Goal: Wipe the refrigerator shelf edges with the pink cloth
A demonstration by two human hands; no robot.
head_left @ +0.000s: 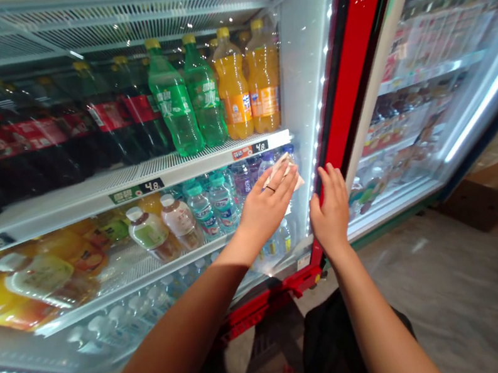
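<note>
Pressed flat under the fingers of my left hand (265, 206) is a pale wiping cloth (296, 177), on the glass door (261, 261) of a drinks fridge. The hand wears a dark ring, and most of the cloth is hidden beneath it. My right hand (331, 214) rests on the red door frame (342, 94), its fingers stretched upward and the thumb apart. Behind the glass near my left hand stand bottles with turquoise caps (223, 200) and purple-labelled bottles (242, 178).
Cola bottles (37, 136), green soda bottles (173, 107) and orange soda bottles (233, 87) fill the upper shelf. To the right stands a second glass-fronted fridge (396, 82). A cardboard box (484, 198) lies on the grey floor (442, 288).
</note>
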